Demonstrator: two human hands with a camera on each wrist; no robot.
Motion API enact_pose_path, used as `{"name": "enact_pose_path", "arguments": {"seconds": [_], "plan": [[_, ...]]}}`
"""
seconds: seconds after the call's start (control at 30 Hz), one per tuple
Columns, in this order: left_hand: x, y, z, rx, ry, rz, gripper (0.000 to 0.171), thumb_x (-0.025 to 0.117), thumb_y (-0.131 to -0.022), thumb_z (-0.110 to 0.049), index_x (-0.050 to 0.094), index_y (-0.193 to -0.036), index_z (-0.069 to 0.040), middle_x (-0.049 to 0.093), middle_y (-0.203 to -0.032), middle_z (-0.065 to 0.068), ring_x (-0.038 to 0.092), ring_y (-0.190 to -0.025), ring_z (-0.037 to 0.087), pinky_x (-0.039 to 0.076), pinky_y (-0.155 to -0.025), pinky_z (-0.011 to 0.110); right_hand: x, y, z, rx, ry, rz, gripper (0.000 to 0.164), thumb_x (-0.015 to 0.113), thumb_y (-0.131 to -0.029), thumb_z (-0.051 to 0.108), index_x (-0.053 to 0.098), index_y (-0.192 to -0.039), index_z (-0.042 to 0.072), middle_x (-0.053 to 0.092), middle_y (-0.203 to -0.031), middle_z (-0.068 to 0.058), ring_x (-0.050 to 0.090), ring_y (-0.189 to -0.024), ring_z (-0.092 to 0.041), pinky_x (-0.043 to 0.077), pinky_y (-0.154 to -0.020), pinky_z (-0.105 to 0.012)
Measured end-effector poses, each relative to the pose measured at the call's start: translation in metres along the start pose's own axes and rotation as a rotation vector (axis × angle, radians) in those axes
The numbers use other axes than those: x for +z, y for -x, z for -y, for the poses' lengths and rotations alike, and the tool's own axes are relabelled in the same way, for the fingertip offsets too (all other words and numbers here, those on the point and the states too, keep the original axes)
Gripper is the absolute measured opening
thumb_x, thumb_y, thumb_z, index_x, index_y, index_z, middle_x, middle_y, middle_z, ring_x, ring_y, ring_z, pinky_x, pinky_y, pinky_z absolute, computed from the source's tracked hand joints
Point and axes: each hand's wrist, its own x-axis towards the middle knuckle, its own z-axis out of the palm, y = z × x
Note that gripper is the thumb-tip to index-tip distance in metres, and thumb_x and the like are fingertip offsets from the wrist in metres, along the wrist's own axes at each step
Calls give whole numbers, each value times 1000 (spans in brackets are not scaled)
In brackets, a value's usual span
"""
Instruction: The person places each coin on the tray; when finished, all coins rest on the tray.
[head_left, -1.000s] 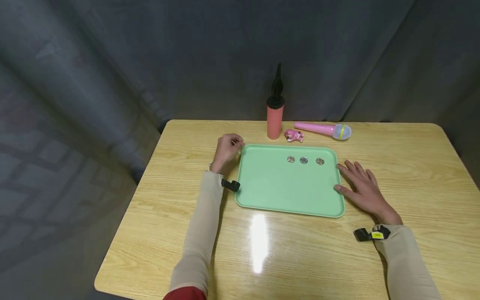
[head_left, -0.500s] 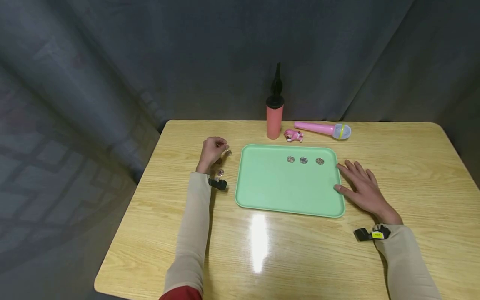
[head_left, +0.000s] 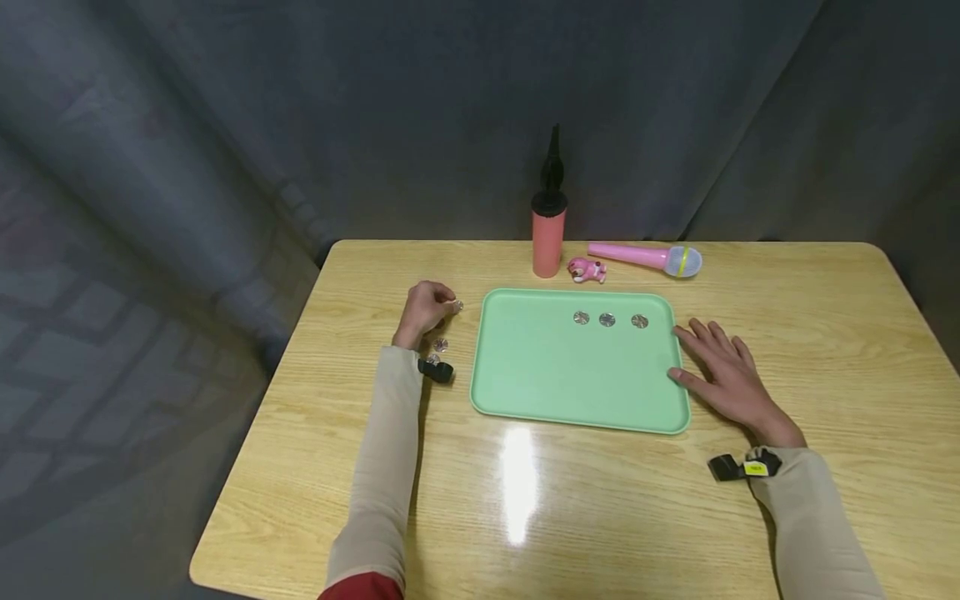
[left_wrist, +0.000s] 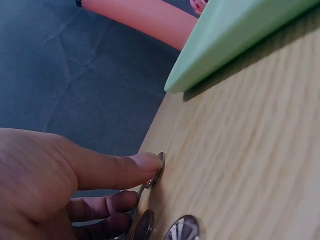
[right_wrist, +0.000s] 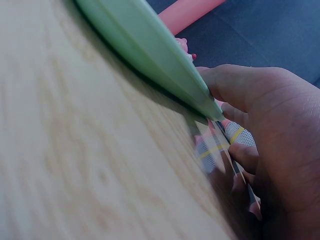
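Note:
In the head view, my left hand point(head_left: 426, 312) is at the table left of the green tray point(head_left: 577, 379). Its thumb and fingertips pinch a small shiny round disc point(left_wrist: 158, 172), which still sits at the tabletop; the far fingers are partly hidden behind the thumb. Nearer the wrist lie more such discs, one patterned with radiating lines point(left_wrist: 184, 230) and one darker point(left_wrist: 143, 226). Three similar discs point(head_left: 607, 320) form a row toward the tray's back right. My right hand point(head_left: 723, 375) lies with spread fingers against the tray's right rim, thumb and index fingertip at the edge.
Behind the tray stands a coral hand pump point(head_left: 548, 242) with a black nozzle. Beside it lie a small pink figurine point(head_left: 587, 270) and a pink toy microphone point(head_left: 648, 257). A dark curtain point(head_left: 450, 125) hangs past the wooden table's point(head_left: 600, 508) back edge.
My left hand has moved left from the tray's back left corner to the loose discs, then lowered its fingertips onto one. The right hand and the tray have stayed put.

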Motion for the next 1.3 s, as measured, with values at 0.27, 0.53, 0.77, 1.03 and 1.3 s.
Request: {"name": "enact_pose_path", "arguments": {"seconds": [0.27, 0.53, 0.77, 1.03, 1.3], "plan": [[4, 1, 0, 50, -75, -24, 13, 74, -89, -8, 74, -99, 1, 72, -104, 17, 59, -90, 24, 50, -77, 34, 1, 0, 1, 1, -5, 3, 70, 60, -99, 33, 29, -158, 12, 14, -164, -31, -1, -155, -47, -12, -119, -67], [7, 1, -5, 92, -186, -47, 6, 72, -90, -6, 73, -92, 0, 71, -102, 16, 60, -93, 27, 51, -88, 43, -2, -1, 1, 3, 7, 6, 70, 59, -99, 34, 29, -158, 13, 15, -164, -31, -1, -155, -47, -12, -120, -66], [8, 0, -5, 76, -221, -52, 10, 73, -90, -10, 71, -95, -1, 67, -102, 15, 59, -94, 27, 50, -87, 42, -1, -1, 1, 5, 2, 4, 70, 60, -99, 34, 29, -158, 13, 15, -164, -31, 0, -155, -48, -11, -120, -67], [9, -1, -4, 70, -172, -58, 14, 75, -88, -9, 69, -98, 0, 66, -101, 15, 57, -92, 25, 50, -86, 41, -1, 0, 2, 1, -3, -2, 69, 60, -99, 33, 30, -157, 12, 16, -163, -32, 1, -154, -49, -10, -119, -67], [9, 1, -5, 86, -139, -100, 11, 76, -87, -7, 67, -90, -2, 64, -86, 11, 54, -77, 20, 44, -70, 31, -2, 0, 3, -3, -6, -8, 69, 60, -99, 33, 30, -157, 12, 16, -163, -32, 1, -155, -49, -9, -119, -68]]}}
